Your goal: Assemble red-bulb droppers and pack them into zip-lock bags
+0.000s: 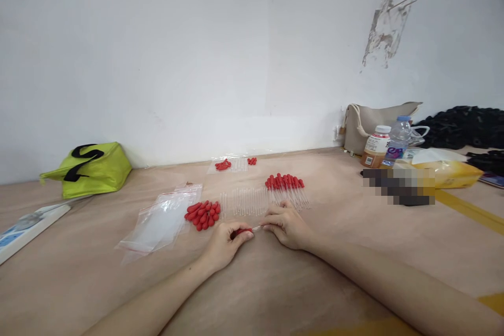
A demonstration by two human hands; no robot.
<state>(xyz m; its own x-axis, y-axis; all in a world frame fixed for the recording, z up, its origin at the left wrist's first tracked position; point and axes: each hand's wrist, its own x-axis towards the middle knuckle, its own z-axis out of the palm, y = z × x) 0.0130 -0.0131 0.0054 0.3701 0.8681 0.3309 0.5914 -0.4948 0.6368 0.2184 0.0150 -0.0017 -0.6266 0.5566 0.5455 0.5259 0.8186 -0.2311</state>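
My left hand [227, 244] is closed around a red rubber bulb [244, 231]. My right hand [286, 226] pinches a clear glass dropper tube [257, 228], whose end meets the bulb's mouth between my hands; how far it sits inside I cannot tell. Beyond my left hand lies a pile of loose red bulbs [202, 214]. A row of bare glass tubes [250, 201] is laid out behind my hands. Past my right hand, several droppers with red bulbs fitted [284, 182] lie side by side, tubes pointing toward me.
Clear zip bags [159, 220] lie left of the loose bulbs. Near the wall are bagged red bulbs and tubes [223, 165]. A lime-green bag [96, 170] and a power strip [33, 231] are at left. Bottles [377, 146], a tissue pack [449, 168] and a beige bag [384, 118] stand at right.
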